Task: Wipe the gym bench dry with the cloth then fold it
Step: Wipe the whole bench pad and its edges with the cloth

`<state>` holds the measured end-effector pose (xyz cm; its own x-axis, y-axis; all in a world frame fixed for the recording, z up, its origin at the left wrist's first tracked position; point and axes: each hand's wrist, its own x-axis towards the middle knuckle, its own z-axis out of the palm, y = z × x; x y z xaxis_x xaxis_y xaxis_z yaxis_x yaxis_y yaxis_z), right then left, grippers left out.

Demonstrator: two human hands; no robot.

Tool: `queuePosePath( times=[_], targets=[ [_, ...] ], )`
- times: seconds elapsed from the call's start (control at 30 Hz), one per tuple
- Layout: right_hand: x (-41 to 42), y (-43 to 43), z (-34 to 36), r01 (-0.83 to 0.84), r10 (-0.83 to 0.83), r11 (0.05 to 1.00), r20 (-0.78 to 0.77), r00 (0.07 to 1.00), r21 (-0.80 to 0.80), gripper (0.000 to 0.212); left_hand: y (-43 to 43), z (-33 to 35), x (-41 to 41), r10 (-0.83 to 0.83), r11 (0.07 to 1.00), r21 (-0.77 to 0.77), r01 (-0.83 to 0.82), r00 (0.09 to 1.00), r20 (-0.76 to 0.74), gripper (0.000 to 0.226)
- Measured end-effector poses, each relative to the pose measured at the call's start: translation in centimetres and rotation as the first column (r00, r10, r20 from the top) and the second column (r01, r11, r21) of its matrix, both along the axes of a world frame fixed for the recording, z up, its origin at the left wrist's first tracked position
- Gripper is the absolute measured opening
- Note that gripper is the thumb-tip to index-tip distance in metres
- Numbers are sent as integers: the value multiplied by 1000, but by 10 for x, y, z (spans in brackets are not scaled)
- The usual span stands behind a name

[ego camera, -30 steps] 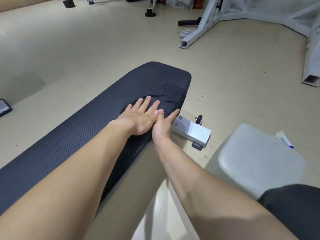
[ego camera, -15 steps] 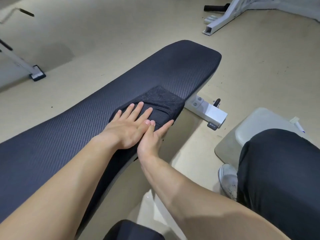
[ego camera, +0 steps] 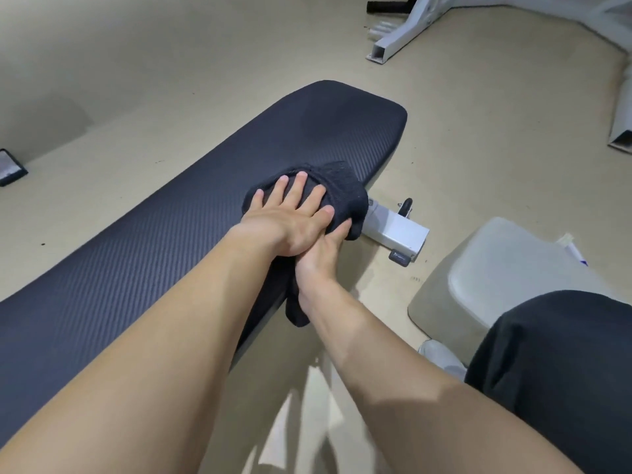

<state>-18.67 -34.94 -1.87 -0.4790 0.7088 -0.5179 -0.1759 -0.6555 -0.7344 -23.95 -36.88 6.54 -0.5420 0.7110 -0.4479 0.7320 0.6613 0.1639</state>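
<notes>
The long black padded gym bench [ego camera: 136, 254] runs from the lower left to the upper middle. A dark cloth [ego camera: 345, 189] lies bunched on its right edge, and a part of it hangs down the bench's side. My left hand [ego camera: 290, 213] lies flat on top of the cloth with its fingers spread. My right hand [ego camera: 321, 254] sits just under it at the bench's edge. One straight finger presses the hanging cloth against the side; the other fingers are hidden by my left hand and the cloth.
A white metal bench foot [ego camera: 396, 234] sticks out below the cloth. A pale plastic stool [ego camera: 506, 278] stands to the right, with my dark-clothed knee [ego camera: 561, 371] and a white shoe [ego camera: 441, 357] below it. White machine frames [ego camera: 396, 39] stand at the back right.
Both hands have drawn the cloth back along the bench's right edge, and it has gone from flat to bunched. The view has shifted.
</notes>
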Motion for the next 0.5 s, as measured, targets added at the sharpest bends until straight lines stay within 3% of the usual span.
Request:
queuePosePath(
  times=[0.13,0.23,0.37,0.5],
  targets=[
    [-16,69,12,-44,25,990,144,989,131,105,67,0,-22,-17,999,37,16,1000,12,58],
    [-30,114,15,-14,-30,982,232,972,188,93,110,-1,-38,-44,997,58,44,999,5,58],
    [-45,177,14,-39,-63,956,330,942,292,62,167,-5,-55,-60,993,100,60,998,1,57],
    [-54,218,14,-70,-67,940,379,923,335,58,200,-5,-64,-56,989,136,56,998,-7,56]
  ],
)
